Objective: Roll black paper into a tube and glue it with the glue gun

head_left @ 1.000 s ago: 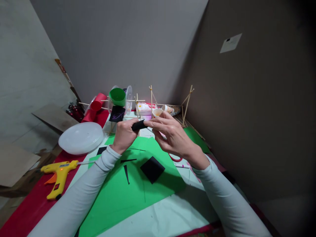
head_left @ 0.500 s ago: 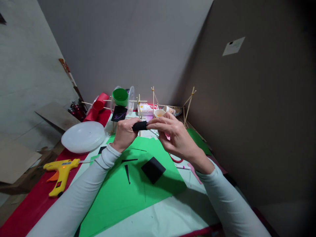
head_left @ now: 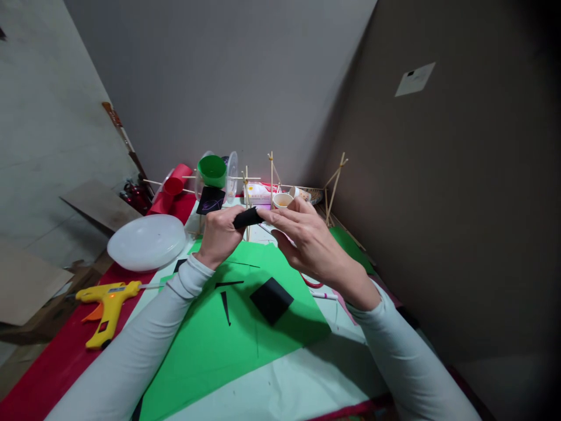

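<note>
At the far left, a yellow plastic glue gun (head_left: 105,301) is lying on the red table covering (head_left: 48,374), and just beyond it a round white translucent plastic lid (head_left: 146,241) is resting domed side up. Behind that, a red paper cup (head_left: 174,182) and a green plastic cup (head_left: 211,170) are sitting near a frame of thin wooden skewers (head_left: 270,181).

The left hand (head_left: 219,237) is curling closed around one end of a small black rolled paper tube (head_left: 248,217), gripping it firmly between thumb and fingers. The tube is being held in the air above the large green paper sheet (head_left: 228,339), slightly tilted, between the two hands. The right hand (head_left: 309,242) is pinching the tube's other end with thumb and fingertips, the remaining fingers spreading loosely.

Below the hands, a black square paper piece (head_left: 270,300) and thin black paper slivers (head_left: 225,307) are lying on the green sheet. To the right, a white marker pen (head_left: 325,296) is lying beside the right wrist.
</note>
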The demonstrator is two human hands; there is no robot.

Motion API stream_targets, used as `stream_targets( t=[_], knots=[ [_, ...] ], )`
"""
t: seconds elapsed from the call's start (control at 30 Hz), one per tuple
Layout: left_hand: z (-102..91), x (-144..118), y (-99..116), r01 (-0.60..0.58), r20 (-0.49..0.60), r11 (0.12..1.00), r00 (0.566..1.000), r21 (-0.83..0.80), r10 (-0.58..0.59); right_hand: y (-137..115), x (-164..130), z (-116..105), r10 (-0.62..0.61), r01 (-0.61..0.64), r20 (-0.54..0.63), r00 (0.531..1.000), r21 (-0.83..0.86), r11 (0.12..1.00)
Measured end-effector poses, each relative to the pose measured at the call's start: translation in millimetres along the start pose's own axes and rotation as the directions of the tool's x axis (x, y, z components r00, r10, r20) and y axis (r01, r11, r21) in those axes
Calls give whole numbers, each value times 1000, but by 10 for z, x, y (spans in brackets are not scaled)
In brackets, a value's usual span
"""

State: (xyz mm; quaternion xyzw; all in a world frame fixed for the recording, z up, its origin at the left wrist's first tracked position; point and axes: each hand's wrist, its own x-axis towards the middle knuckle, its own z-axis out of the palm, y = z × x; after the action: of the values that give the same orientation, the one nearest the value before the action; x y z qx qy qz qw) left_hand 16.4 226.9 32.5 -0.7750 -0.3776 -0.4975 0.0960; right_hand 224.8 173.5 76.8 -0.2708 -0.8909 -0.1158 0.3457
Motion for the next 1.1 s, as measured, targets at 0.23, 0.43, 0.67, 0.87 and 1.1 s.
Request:
stream_targets(
  t=[0.23,0.43,0.67,0.87,1.1],
  knots=[
    [47,-55,-7,34,-59,995,998,93,-29,-126,0,-84,229,-238,67,971,221,946],
    [34,-40,13,22,0,1000,1000,-3,-22,-205,11,-218,320,-354,152,935,386,852],
    [-36,26,103,-12,224,975,973,-221,62,-106,-2,-223,165,-160,-80,983,64,985],
    [-42,58,167,-31,367,957,919,-287,140,-86,-2,-180,59,-40,152,987,-122,992],
    [-57,56,202,-123,316,966,929,-227,193,-121,7,-37,178,-169,141,974,-74,983]
  ],
)
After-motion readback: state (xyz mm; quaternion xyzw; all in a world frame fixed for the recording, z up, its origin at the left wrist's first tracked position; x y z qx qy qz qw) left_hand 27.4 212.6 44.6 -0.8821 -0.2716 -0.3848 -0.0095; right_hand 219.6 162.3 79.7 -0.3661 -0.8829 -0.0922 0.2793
